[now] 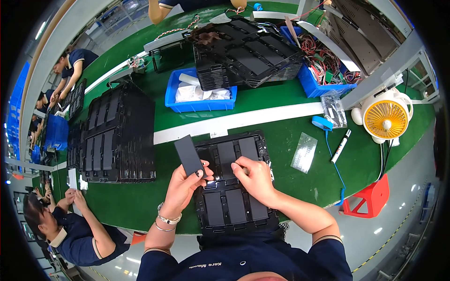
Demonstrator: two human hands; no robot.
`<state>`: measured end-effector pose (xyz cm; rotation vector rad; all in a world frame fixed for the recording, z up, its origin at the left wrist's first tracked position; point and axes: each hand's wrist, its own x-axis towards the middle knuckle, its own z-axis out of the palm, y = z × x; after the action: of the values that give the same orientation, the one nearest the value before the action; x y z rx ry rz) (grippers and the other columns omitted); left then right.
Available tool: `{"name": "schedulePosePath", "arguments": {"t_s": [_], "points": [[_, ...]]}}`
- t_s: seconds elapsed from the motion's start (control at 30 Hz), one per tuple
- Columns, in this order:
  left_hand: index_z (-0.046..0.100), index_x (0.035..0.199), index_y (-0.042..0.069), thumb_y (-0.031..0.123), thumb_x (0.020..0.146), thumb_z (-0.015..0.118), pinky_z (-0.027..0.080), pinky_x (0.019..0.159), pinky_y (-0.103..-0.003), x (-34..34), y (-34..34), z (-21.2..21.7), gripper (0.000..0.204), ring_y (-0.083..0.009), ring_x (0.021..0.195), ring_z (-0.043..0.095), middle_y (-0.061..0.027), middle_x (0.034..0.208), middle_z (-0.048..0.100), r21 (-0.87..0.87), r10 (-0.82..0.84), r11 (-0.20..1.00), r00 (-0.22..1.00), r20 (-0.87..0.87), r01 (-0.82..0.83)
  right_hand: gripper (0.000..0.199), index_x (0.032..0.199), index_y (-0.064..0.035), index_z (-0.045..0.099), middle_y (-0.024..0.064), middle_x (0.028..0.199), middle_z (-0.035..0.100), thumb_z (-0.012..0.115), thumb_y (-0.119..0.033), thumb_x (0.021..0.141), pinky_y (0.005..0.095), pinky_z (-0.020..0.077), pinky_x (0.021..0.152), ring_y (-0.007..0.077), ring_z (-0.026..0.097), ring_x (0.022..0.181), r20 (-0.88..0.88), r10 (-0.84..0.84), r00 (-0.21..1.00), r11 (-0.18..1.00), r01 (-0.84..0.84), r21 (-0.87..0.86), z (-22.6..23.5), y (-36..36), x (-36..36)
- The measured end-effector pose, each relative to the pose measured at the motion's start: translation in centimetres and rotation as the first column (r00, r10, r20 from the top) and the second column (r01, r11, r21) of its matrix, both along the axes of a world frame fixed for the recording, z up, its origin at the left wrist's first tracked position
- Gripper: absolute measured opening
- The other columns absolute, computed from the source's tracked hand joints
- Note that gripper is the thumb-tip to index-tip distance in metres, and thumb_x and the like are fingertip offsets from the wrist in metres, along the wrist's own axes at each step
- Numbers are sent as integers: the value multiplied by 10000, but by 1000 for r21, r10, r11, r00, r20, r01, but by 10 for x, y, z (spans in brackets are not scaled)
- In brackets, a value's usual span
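Counted on the bench: two blue bins (200,104) (323,84), one yellow desk fan (385,119), one white marker (341,146), one red stool (370,197).

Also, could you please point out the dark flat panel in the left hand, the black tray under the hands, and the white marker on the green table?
dark flat panel (188,155), head view, middle of its face.
black tray (234,208), head view, a lower compartment.
white marker (341,146), head view, mid-barrel.

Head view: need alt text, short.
Seen from above, a person's left hand lifts a flat dark rectangular panel while the right hand presses on a black slotted tray on a green workbench. A tall stack of trays stands to the left.
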<state>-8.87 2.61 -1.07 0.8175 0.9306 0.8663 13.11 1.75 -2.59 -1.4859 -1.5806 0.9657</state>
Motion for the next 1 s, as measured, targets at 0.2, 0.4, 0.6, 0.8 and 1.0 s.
{"name": "schedulePosePath", "arguments": {"t_s": [0.2,0.4,0.6,0.8,1.0], "points": [[563,1173,-3,109,950,551,509,715,-245,5,-4,6,250,-165,904,668,-115,1017,681,-51,-12,999,1000,9,13,186,777,-13,637,13,520,508,617,-160,890,267,337,449,46,399,470,-78,156,985,982,-163,-99,5,9,14],[582,1142,-9,123,945,556,507,720,-252,17,-11,8,238,-145,894,656,-90,987,681,5,-198,980,980,-20,198,123,801,-6,634,73,597,553,624,-107,871,280,371,466,118,478,482,-92,205,974,979,-205,13,23,9,14],[599,1107,-10,115,918,605,510,706,-242,19,-8,9,227,-104,849,631,-59,926,666,-12,-241,971,969,-62,241,85,838,-8,663,57,613,566,626,-80,865,267,347,456,107,441,481,-94,224,970,972,-229,-45,24,3,5],[607,1030,-12,75,890,600,494,677,-236,20,-19,6,165,-93,766,606,-53,848,653,35,-174,983,980,-97,178,93,848,-4,667,41,637,591,622,-82,870,249,332,455,76,432,495,-113,259,959,948,-275,-160,26,-5,3],[608,1017,-20,40,882,607,498,705,-239,17,-20,6,148,-75,758,601,-39,813,659,123,-163,974,966,-199,190,115,837,-4,670,29,628,589,621,-100,876,237,343,464,62,459,506,-140,306,942,920,-330,-212,30,-8,3]]}}
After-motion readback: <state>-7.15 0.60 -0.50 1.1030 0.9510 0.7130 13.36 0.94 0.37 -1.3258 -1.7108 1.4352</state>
